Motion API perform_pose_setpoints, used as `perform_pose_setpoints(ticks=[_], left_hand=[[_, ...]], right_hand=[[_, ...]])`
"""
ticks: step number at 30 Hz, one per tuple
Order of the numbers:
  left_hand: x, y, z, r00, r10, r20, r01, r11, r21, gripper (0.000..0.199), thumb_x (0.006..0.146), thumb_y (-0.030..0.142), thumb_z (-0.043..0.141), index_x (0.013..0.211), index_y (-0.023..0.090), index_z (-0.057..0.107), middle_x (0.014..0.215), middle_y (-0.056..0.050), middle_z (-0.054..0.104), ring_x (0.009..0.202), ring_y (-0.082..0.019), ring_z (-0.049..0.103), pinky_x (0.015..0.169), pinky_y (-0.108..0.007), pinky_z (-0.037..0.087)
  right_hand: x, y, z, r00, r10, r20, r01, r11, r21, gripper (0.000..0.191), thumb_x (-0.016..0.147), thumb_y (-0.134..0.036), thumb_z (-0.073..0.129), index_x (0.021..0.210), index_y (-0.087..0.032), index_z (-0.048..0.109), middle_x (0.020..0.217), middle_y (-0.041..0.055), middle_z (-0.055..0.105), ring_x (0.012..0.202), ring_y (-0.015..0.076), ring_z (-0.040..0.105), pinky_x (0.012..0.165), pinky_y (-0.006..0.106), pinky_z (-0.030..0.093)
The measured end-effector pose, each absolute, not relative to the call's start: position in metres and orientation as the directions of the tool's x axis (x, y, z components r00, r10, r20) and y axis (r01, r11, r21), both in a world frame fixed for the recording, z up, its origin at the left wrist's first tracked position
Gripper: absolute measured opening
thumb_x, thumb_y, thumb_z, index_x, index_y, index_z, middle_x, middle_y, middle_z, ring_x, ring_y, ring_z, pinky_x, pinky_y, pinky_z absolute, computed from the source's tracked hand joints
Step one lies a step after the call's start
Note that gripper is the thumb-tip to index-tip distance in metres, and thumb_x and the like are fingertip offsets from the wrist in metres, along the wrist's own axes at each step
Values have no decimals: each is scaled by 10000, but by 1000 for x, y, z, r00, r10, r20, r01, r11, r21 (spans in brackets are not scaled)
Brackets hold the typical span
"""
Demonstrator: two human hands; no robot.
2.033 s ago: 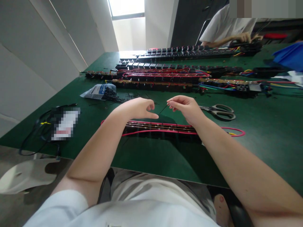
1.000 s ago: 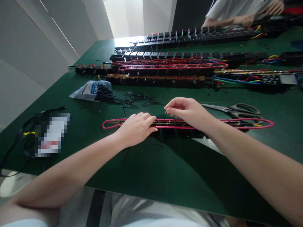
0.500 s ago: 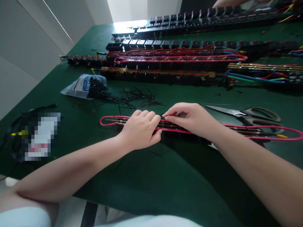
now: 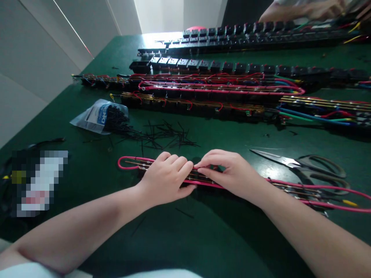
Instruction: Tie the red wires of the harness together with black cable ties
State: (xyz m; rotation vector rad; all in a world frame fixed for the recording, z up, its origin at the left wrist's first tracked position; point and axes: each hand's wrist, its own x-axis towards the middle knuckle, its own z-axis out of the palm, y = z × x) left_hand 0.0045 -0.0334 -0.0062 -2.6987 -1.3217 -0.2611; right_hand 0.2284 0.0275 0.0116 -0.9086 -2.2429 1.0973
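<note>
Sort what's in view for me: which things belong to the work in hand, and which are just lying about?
In the work:
wired strip, under the left hand
red cable along it, at the right hand
black ties and their bag, probably

Lying about, apparently:
scissors, unheld
black cable, far left
wired assemblies behind

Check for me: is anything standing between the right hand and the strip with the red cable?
Nothing visible is: the right hand is right at the red cable on the strip, next to the left hand. The scissors lie beyond the strip, off to the right, not between.
</note>
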Motion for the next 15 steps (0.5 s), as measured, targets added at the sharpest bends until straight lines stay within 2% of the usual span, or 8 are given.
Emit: perform_pose_setpoints(ticks=[5, 8, 15], left_hand=[[10, -35, -4, 569, 808, 150, 818, -576, 0, 442, 975, 649, 615, 1022, 210, 628, 954, -37, 680, 826, -251, 613, 781, -426, 426], [11, -35, -6, 554, 825, 108, 825, -562, 58, 500, 962, 713, 594, 1023, 218, 630, 957, -37, 672, 833, -251, 608, 785, -428, 433], [14, -36, -13, 518, 851, 87, 843, -525, 119, 419, 976, 653, 605, 1036, 238, 621, 987, -32, 666, 856, -255, 602, 771, -425, 438]], right_hand=[[230, 26, 12, -680, 721, 130, 364, 487, -794, 118, 923, -183, 710, 875, -220, 811, 862, 39, 776, 830, 170, 717, 789, 285, 562], [231, 25, 12, -680, 722, 125, 383, 496, -780, 111, 913, -170, 718, 874, -225, 807, 868, 35, 770, 836, 168, 716, 788, 284, 567], [234, 21, 9, -654, 751, 88, 433, 467, -771, 101, 889, -171, 732, 860, -238, 802, 886, 41, 735, 849, 183, 705, 766, 297, 574]])
